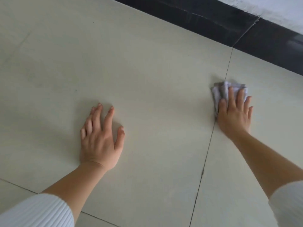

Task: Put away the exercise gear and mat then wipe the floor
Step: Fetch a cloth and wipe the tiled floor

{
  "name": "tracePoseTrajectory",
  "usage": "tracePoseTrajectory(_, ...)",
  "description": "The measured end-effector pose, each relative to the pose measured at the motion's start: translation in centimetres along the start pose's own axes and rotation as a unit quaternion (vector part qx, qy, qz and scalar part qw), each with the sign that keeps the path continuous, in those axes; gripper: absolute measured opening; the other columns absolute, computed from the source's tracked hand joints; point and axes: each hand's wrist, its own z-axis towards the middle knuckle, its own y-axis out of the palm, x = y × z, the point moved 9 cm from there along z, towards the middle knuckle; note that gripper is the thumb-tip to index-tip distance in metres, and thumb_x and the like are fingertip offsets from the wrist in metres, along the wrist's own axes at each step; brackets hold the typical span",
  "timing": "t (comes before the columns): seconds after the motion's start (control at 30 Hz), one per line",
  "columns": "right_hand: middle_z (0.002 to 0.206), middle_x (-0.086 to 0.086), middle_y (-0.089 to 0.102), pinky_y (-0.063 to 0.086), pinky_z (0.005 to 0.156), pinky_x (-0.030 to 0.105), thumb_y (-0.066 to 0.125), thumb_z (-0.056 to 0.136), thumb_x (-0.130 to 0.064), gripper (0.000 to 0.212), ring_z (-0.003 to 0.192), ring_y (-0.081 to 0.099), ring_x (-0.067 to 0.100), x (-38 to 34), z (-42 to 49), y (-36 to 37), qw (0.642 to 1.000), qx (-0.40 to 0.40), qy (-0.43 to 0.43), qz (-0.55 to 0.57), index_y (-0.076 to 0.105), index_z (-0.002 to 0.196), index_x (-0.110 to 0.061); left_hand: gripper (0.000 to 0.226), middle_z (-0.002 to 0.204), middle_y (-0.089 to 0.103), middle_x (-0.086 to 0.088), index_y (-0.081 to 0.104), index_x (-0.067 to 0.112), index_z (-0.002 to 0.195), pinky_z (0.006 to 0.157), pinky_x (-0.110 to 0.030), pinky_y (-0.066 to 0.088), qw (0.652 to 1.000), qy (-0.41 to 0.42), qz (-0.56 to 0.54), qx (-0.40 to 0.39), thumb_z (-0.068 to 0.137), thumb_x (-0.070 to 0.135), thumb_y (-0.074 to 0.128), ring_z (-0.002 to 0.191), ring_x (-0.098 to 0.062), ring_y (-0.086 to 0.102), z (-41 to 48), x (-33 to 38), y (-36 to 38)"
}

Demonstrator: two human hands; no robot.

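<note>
The floor (147, 79) is pale beige tile with thin dark grout lines. My right hand (234, 112) presses flat on a crumpled white cloth (221, 90), which lies on the floor beside a grout line at the right; the cloth sticks out beyond my fingertips and thumb. My left hand (100, 138) rests palm-down on the bare tile in the middle left, fingers spread, holding nothing. No exercise gear or mat is in view.
A black skirting band (229, 27) runs diagonally along the top right, with a white wall (278, 7) above it. A grout line (211, 136) runs down the floor beside my right hand. White ribbed sleeves (36, 212) cover my forearms near the bottom.
</note>
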Motion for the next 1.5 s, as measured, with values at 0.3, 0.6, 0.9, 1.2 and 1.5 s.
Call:
tracePoseTrajectory(0.3, 0.160, 0.005, -0.014, -0.012, 0.116, 0.042, 0.015, 0.101, -0.046, 0.055, 0.146, -0.017, 0.030, -17.8, 0.8, 3.5, 0.984, -0.049, -0.169, 0.008, -0.003, 0.152, -0.038, 0.063, 0.150, 0.032, -0.014, 0.040, 0.019, 0.140, 0.098, -0.042, 0.029, 1.000, -0.002, 0.014, 0.004, 0.084, 0.047, 0.034, 0.135, -0.032, 0.031, 0.0, 0.0, -0.1)
tracePoseTrajectory(0.6, 0.160, 0.000, -0.008, -0.001, 0.119, 0.037, -0.007, 0.093, -0.057, 0.059, 0.148, -0.004, 0.024, -13.1, -4.3, 3.7, 0.894, -0.056, -0.433, -0.104, -0.007, 0.148, -0.034, 0.064, 0.149, 0.032, -0.015, 0.040, 0.017, 0.140, 0.097, -0.044, 0.030, 1.000, -0.006, 0.012, 0.006, 0.084, 0.046, 0.034, 0.133, -0.033, 0.031, 0.0, 0.1, -0.4)
tracePoseTrajectory(0.9, 0.160, 0.009, -0.016, -0.011, 0.117, 0.045, 0.013, 0.100, -0.047, 0.056, 0.145, -0.017, 0.033, -14.9, 6.6, 1.8, 0.996, -0.025, -0.088, 0.010, -0.005, 0.152, -0.034, 0.063, 0.149, 0.032, -0.015, 0.039, 0.018, 0.140, 0.099, -0.042, 0.027, 1.000, -0.005, 0.016, 0.004, 0.084, 0.046, 0.035, 0.135, -0.031, 0.029, 0.0, 0.0, -0.3)
tracePoseTrajectory(1.2, 0.160, -0.001, -0.016, -0.014, 0.117, 0.036, 0.008, 0.098, -0.049, 0.054, 0.146, -0.020, 0.024, -24.3, -7.4, 5.9, 0.885, -0.093, -0.453, -0.065, -0.005, 0.150, -0.040, 0.063, 0.150, 0.033, -0.013, 0.040, 0.018, 0.140, 0.098, -0.040, 0.025, 1.000, -0.001, 0.008, -0.003, 0.084, 0.047, 0.035, 0.135, -0.030, 0.030, 0.1, -0.1, -0.1)
tracePoseTrajectory(1.5, 0.159, -0.004, -0.019, -0.006, 0.120, 0.038, 0.006, 0.098, -0.052, 0.054, 0.145, -0.019, 0.017, -6.6, -4.4, 2.6, 0.993, -0.023, -0.109, -0.037, -0.010, 0.149, -0.045, 0.064, 0.151, 0.031, -0.013, 0.037, 0.020, 0.142, 0.100, -0.039, 0.019, 1.000, 0.009, -0.003, -0.018, 0.084, 0.047, 0.033, 0.138, -0.030, 0.026, 0.1, -0.1, 0.8)
